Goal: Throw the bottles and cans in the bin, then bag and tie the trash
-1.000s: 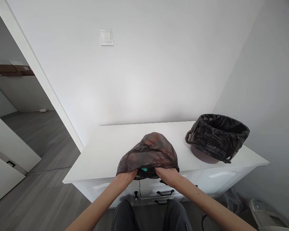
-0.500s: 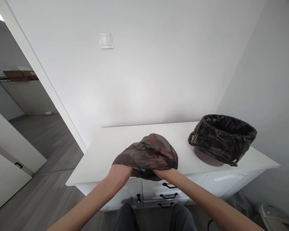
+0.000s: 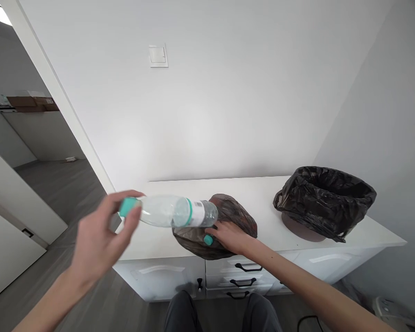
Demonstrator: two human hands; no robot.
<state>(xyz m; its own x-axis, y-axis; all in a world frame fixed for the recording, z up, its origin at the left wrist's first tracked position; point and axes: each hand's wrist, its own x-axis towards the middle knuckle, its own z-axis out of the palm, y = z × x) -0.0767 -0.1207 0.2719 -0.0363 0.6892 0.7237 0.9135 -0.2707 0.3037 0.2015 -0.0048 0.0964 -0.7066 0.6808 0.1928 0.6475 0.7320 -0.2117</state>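
A clear plastic bottle point(image 3: 159, 210) with a green cap lies sideways in the air above the white cabinet top point(image 3: 138, 242). My left hand point(image 3: 103, 230) grips it by the cap end, fingers and thumb on either side. Below its base, a crumpled dark translucent bag point(image 3: 193, 240) rests on the cabinet near the front edge. My right hand point(image 3: 230, 236) is closed at the bag's opening, its fingertips partly hidden. Beside those fingers a second green cap point(image 3: 208, 240) shows at the bag.
At the right of the cabinet stands a brownish bin point(image 3: 302, 229) lined with a black bag point(image 3: 318, 203). A light switch point(image 3: 158, 56) is on the wall behind. Drawer handles point(image 3: 242, 281) stick out at the front.
My left hand has come out of the dark bag and moved left with the bottle in it. My right hand now shows at the bag's opening. The bag sits flatter.
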